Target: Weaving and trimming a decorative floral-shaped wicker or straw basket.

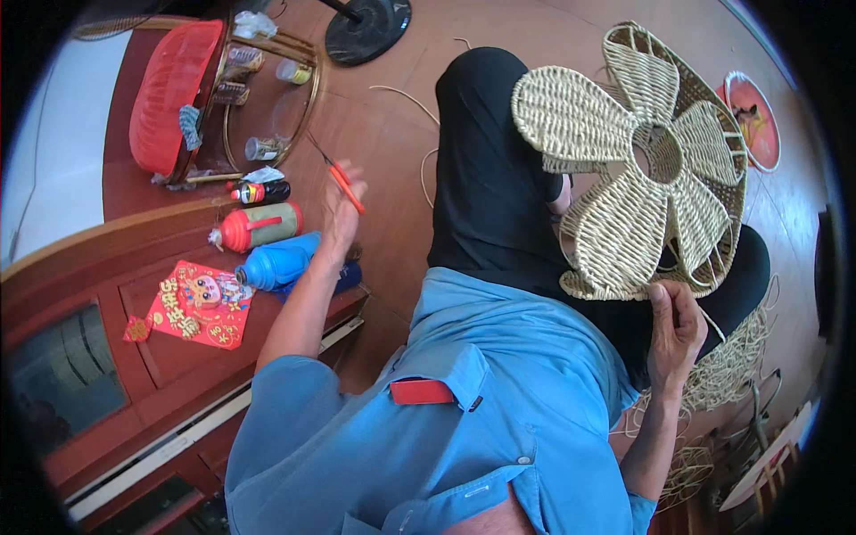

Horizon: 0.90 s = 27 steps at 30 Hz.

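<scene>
Woven flower: pale cord petals ring an open centre, the piece resting over the lap and knees of a seated person in black trousers.
Right hand: thumb and fingers pinched together on the flower's lower rim.
Left hand: holding red-handled scissors out to the side, blades pointing away, well apart from the weaving.
Feel: from where I stand, it looks light for its bulk, rough rather than slippery, stiff along its edges, with some give in the petals; the open gaps in its side seem likeliest to bend.
Best hold: probably the outer rim or central ring, sparing the petal tips.
Cord pile: loose coils on the floor beyond the right hand.
Wooden cabinet: at left, with a red paper decoration, a blue flask and a red-ended flask.
Farther off: a red basin and a round black stand base.
</scene>
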Available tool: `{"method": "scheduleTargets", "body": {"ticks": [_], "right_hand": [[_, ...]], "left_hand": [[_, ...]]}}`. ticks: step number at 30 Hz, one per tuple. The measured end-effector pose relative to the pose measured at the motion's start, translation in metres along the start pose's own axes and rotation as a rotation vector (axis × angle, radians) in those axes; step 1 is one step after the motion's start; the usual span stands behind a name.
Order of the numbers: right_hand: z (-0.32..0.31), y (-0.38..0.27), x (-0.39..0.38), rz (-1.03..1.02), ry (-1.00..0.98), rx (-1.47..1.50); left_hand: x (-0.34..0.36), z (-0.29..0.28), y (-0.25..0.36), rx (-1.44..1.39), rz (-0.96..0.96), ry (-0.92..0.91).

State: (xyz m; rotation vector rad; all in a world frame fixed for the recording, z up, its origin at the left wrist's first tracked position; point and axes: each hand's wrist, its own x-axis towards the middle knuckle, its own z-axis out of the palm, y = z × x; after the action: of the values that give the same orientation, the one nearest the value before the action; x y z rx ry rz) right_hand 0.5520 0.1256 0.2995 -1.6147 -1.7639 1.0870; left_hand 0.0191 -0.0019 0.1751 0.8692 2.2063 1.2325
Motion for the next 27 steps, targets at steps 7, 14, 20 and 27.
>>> {"method": "scheduleTargets", "body": {"ticks": [7,14,20,27], "right_hand": [[-0.001,-0.001,0.001,-0.02,-0.006,0.02],[0.001,-0.004,-0.001,-0.042,0.034,-0.025],[0.001,-0.005,0.0,-0.048,0.042,0.022],[0.002,0.001,-0.002,-0.031,0.039,0.116]], "left_hand": [[-0.038,0.02,0.184,0.334,0.145,-0.181],[-0.093,0.101,0.247,0.638,0.896,-0.696],[-0.091,0.116,0.253,0.902,1.106,-0.747],[-0.091,0.13,0.264,1.027,1.185,-0.743]]}}
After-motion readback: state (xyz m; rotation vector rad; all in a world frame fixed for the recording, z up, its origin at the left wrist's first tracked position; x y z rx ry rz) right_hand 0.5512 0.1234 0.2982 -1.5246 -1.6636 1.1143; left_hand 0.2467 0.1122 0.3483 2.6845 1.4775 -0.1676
